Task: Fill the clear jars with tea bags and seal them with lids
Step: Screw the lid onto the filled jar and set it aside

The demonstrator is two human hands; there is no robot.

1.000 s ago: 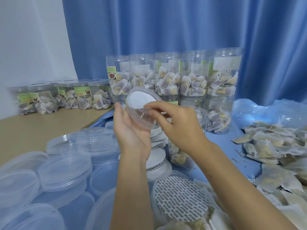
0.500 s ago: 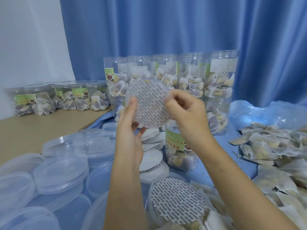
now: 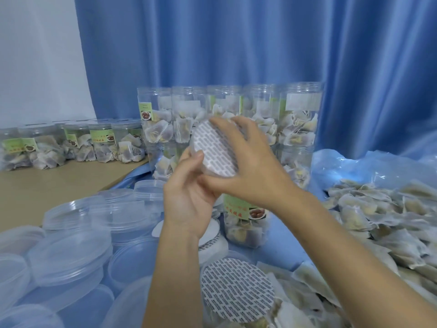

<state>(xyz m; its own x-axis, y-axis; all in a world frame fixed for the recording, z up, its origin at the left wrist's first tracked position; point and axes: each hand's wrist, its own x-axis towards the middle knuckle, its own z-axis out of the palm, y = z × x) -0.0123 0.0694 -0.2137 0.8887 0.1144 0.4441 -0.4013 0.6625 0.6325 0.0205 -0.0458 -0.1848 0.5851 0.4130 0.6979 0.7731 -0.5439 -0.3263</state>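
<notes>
Both hands hold one round lid [image 3: 214,150] up at chest height, its patterned liner facing the camera: left hand [image 3: 189,197] cups it from below with its thumb on the near rim, right hand [image 3: 248,171] comes over the top edge with fingers [image 3: 227,124] curled across it and thumb pressed at the lower rim; the right fingers are motion-blurred. Directly behind and below the hands stands a filled jar [image 3: 246,223] with a green label and a food photo, its mouth hidden by the right wrist; label text too small to read. Beyond it are stacked jars of tea bags [image 3: 227,119] in two tiers against a blue curtain [image 3: 260,43], partly blocked by the hands. To the left, a row of shorter lidded jars [image 3: 71,145] sits on a tan tabletop [image 3: 35,190], green labels unreadable. Lower left is a heap of clear lids [image 3: 71,245], some cut off by the frame edge. In front of the forearms lies another liner disc [image 3: 236,290] with grey print, illegible. Loose tea bags [image 3: 378,221] are piled on the right over blue sheeting [image 3: 354,166], running out of frame
</notes>
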